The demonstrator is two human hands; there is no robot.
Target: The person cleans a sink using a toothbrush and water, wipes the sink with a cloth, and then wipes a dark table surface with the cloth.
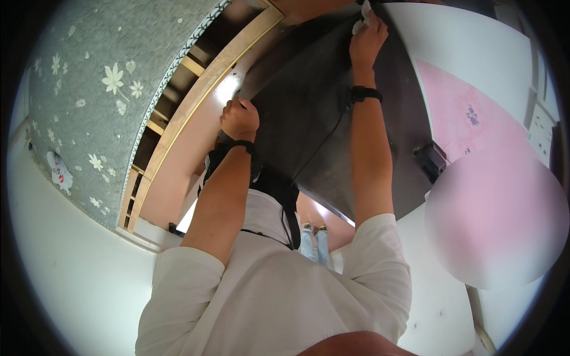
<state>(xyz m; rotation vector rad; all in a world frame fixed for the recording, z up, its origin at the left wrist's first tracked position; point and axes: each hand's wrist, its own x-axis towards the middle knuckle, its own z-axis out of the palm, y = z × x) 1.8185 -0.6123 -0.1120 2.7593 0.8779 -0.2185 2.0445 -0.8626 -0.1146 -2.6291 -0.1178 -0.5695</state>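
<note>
My right hand [368, 42] is at the far end of a glossy dark tabletop [307, 80]. Its fingers pinch a crumpled white tissue or thin cloth [359, 26], and black bands circle both wrists. My left hand [240, 115] is curled beside the tabletop's left edge, its fingertips turned away from view. I cannot tell whether those fingers hold the edge or anything else. From the right wristband [366, 94] a thin black cable [318, 153] runs across the tabletop towards my waist.
On the left stands a bed with a grey floral cover [89, 133] and a wooden slatted frame [213, 58]. A black device [431, 160] sits at the tabletop's right edge. Beyond it hangs or lies a pink flowered cloth [472, 111]. The reddish floor [167, 187] shows between bed and table.
</note>
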